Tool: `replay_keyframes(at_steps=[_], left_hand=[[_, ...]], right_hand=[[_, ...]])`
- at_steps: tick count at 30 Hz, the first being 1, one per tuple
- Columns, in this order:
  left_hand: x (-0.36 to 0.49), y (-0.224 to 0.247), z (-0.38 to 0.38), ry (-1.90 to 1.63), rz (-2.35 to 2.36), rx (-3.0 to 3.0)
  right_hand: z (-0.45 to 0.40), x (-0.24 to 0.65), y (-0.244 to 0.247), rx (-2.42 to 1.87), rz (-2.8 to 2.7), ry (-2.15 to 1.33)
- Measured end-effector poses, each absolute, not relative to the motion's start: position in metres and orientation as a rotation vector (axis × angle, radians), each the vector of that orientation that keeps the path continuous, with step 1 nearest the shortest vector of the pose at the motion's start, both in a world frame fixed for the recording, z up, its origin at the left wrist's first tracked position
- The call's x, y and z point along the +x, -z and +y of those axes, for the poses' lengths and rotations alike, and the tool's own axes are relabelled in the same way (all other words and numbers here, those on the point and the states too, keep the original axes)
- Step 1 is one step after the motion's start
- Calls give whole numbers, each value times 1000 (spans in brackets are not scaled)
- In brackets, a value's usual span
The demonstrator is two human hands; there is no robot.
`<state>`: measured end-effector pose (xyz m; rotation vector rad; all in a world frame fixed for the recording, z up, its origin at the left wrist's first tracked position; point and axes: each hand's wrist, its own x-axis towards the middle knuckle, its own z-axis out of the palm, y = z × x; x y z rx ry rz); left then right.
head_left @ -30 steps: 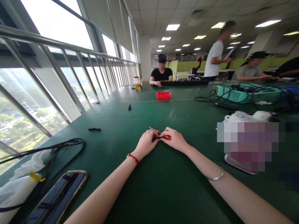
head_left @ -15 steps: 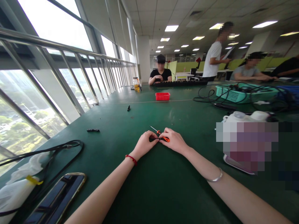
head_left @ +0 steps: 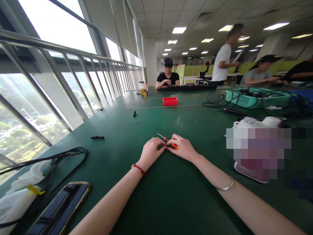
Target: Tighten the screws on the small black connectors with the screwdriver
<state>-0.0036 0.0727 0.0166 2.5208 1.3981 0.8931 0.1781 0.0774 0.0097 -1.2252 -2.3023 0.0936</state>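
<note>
A screwdriver [head_left: 174, 146] with an orange and black handle lies in my right hand [head_left: 182, 147], its thin metal shaft slanting up to the left past the fingertips. My fingers cover the middle of the handle. Just left of it, my left hand [head_left: 153, 150] is closed in a pinch, thumb and fingertips together close to the right fingertips. A sliver of something dark shows between the two hands, too small and hidden to name. Both hands are low over the green table [head_left: 156, 202].
Two small black pieces [head_left: 97, 137] lie apart on the left. Nearer are a phone [head_left: 61, 205], black cables [head_left: 83, 156] and a white plastic wrap [head_left: 19, 202]. A red tray [head_left: 170, 101] sits ahead, a teal basket [head_left: 249, 99] at right. Several people are beyond.
My left fingers have shifted slightly, and the dark piece that showed at their tips is now mostly covered. The screwdriver and my right hand have hardly moved.
</note>
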Motion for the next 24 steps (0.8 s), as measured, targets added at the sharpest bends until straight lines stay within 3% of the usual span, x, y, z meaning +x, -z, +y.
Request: replay_keyframes(at_steps=[24], left_hand=[[-2, -19, 70, -849, 1355, 2709]], right_hand=[[77, 178, -9, -1219, -2315, -125]])
